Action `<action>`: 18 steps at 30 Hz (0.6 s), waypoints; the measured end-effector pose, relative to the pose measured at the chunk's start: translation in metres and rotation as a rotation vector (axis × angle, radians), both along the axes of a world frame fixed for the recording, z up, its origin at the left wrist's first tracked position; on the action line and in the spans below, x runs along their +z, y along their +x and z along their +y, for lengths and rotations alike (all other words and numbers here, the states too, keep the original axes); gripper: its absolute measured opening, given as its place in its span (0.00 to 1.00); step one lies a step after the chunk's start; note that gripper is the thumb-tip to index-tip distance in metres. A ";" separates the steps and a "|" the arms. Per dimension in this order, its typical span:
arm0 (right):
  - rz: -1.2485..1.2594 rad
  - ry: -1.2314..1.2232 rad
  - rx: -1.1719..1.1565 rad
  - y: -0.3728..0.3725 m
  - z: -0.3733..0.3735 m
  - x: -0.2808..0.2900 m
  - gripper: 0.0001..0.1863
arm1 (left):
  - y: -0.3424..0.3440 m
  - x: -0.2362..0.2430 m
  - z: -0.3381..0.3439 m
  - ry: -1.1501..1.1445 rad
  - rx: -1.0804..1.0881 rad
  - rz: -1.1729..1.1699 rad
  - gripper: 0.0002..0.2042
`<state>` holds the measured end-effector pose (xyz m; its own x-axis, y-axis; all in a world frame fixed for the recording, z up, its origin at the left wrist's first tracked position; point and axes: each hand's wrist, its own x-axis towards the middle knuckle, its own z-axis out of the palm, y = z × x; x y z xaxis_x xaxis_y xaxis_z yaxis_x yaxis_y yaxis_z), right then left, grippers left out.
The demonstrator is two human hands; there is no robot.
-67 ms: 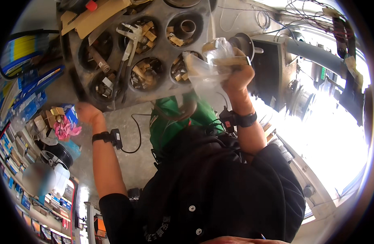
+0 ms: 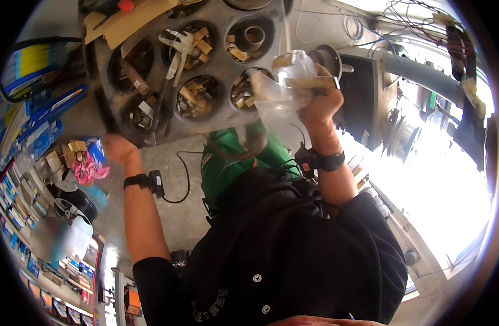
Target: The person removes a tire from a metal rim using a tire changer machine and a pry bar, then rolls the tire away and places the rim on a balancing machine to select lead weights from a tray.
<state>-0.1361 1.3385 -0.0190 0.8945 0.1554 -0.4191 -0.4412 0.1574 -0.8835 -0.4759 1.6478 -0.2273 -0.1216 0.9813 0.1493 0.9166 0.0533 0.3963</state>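
Observation:
My right hand [image 2: 321, 106] is closed around a clear plastic bag [image 2: 276, 100] and a flat brownish piece [image 2: 313, 82], held over the near right corner of a dark metal tray [image 2: 200, 128]. What the bag contains is not clear. At the tray's near left corner is my left hand [image 2: 119, 149], beside a blue box [image 2: 94, 152]; its fingers are smeared and partly hidden. Round wells in the tray hold small brass-coloured and grey metal pieces [image 2: 194, 98]. A silver-jawed tool with long handles [image 2: 179, 46] lies across the wells.
A pipe-like brown rod [image 2: 134, 77] rests in a left well, and cardboard [image 2: 127, 27] covers the far left. Pink crumpled material [image 2: 89, 171] lies by the blue box. Shelves of boxes [image 2: 21, 217] stand left. Loose wires [image 2: 418, 22] hang at far right.
The whole tray has shifted very slightly rightward in the picture. My right hand still grips the bag, and my left hand stays by the tray's corner.

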 end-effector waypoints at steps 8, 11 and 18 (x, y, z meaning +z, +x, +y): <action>-0.219 -0.272 0.513 0.004 0.001 -0.017 0.07 | 0.003 0.013 -0.003 -0.063 0.044 -0.069 0.23; -0.312 -0.549 0.640 -0.006 0.012 -0.043 0.08 | 0.019 0.023 -0.006 -0.055 0.053 -0.090 0.22; -0.737 -1.007 0.861 -0.021 0.049 -0.019 0.10 | 0.027 0.038 -0.013 -0.051 0.085 -0.178 0.22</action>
<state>-0.1574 1.3879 -0.0382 0.7338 0.6554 -0.1788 0.4949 -0.6960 -0.5202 -0.4485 1.6345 -0.1892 -0.2242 0.9721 0.0683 0.8239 0.1517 0.5461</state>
